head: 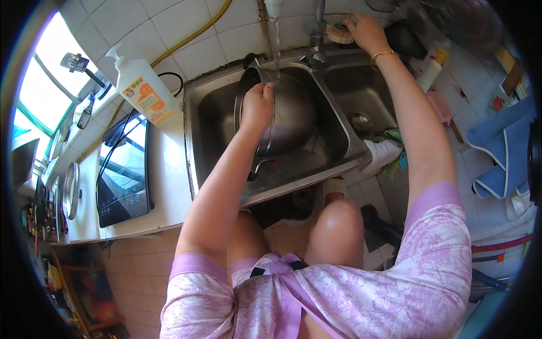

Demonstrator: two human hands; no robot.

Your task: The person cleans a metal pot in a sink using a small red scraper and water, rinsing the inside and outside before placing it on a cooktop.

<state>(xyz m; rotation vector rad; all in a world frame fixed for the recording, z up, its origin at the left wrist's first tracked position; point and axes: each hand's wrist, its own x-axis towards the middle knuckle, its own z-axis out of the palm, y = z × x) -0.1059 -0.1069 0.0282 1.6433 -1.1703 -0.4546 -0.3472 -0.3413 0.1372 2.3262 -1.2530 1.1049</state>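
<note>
A stainless steel pot (292,114) with black side handles stands tilted on its side in the left basin of a double steel sink (353,146). My left hand (257,106) grips its rim, the fingers partly inside the mouth. Water (276,46) runs from above onto the pot's outer wall. At the back right, my right hand (366,31) is at a wire soap rack (338,36) beside the faucet (316,53). Its fingers are spread at the rack's edge; whether they touch what lies in it cannot be told. A gold-coloured bracelet circles that wrist.
A large pump bottle (146,91) stands left of the sink, next to an induction cooktop (127,178) with a cable over it. A glass lid (72,190) is farther left. White and green cloths (383,152) hang at the sink's front right edge. Blue cloths (499,148) lie far right.
</note>
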